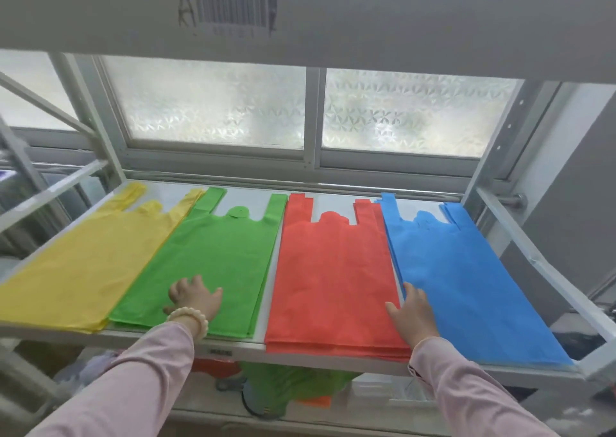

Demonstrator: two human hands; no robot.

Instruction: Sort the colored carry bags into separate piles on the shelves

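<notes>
Yellow, green, red and blue carry bags lie flat in four separate piles across the white shelf (300, 358): yellow pile (76, 263) at the left of the frame, then green pile (216, 253), red pile (333, 276) and blue pile (466, 286) at the right. Left hand (195, 298), a bead bracelet (190, 318) at its wrist, rests with spread fingers on the green pile's near end. Right hand (415, 313) lies flat, fingers straight, where the red and blue piles meet. More green and orange bags (293, 386) show under the shelf, lower centre.
</notes>
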